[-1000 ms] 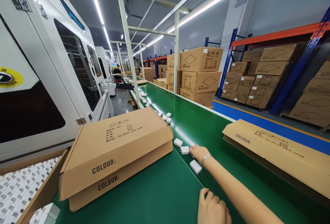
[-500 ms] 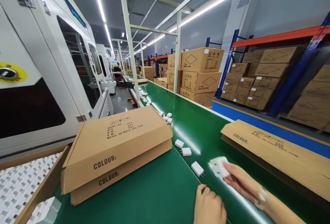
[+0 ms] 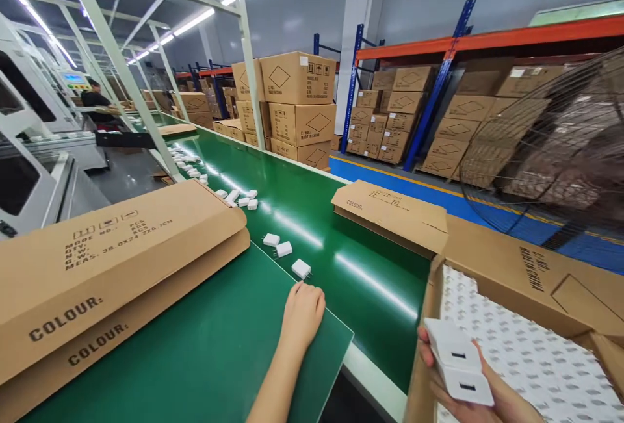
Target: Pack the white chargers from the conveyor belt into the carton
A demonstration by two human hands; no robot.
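Two wht adapters point(image 3: 455, 342), ports visible, were clasped in the R hand point(image 3: 461, 412), thumb one side, fingers the other; whether more were held behind could not be made out. Change vs. 0.5 s ago: the grasped items had been carried from over the green belt point(image 3: 361, 319) to the near end of the open carton point(image 3: 492, 244), by its L wall. View had been swung R, so the carton's contents, rows of packed adapters point(image 3: 531, 364), were brought into sight. L hand point(image 3: 303, 312) was kept on the green board point(image 3: 205, 345), at its belt-side edge, fingers curled; no item was seen in it; whether the edge was gripped couldn't be told. 3 loose adapters point(image 3: 301, 268) were left on the belt, nearest one just beyond the L hand; a further cluster point(image 3: 234, 196) was seen farther up, near the stacked brown boxes point(image 3: 185, 251). Meaning (judged): pick-up of this pair was taken as done, release not yet made. Exact slot, if any, was hidden by the hand.
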